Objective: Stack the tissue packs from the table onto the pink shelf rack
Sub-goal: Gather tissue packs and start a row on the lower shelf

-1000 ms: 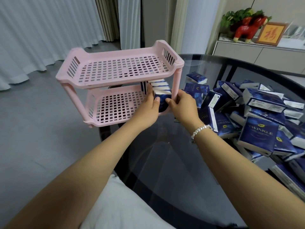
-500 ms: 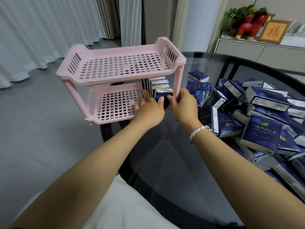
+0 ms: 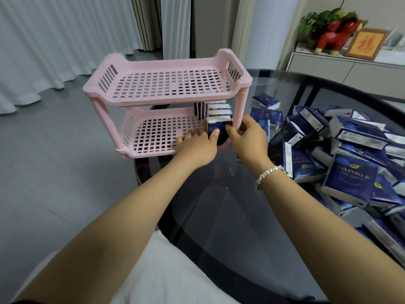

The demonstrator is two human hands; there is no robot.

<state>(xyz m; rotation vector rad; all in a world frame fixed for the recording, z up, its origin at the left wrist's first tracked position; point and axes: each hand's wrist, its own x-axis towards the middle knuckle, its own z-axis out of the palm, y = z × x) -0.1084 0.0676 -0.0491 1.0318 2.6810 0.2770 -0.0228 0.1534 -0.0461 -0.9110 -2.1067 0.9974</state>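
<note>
Left hand (image 3: 197,145) and right hand (image 3: 247,137) pinching one tissue pack (image 3: 218,128), upright at lower tier's 3 o'clock end of pink rack (image 3: 166,93). Best seated flush against row behind, square. Glass table (image 3: 219,205); loose packs (image 3: 350,150) at 3 o'clock; curtains (image 3: 54,40) at 11.

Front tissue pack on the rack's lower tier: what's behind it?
Behind the front tissue pack, held between left hand and right hand, more packs stand in a row on the pink shelf rack. The top tier hides the row's far end.
</note>
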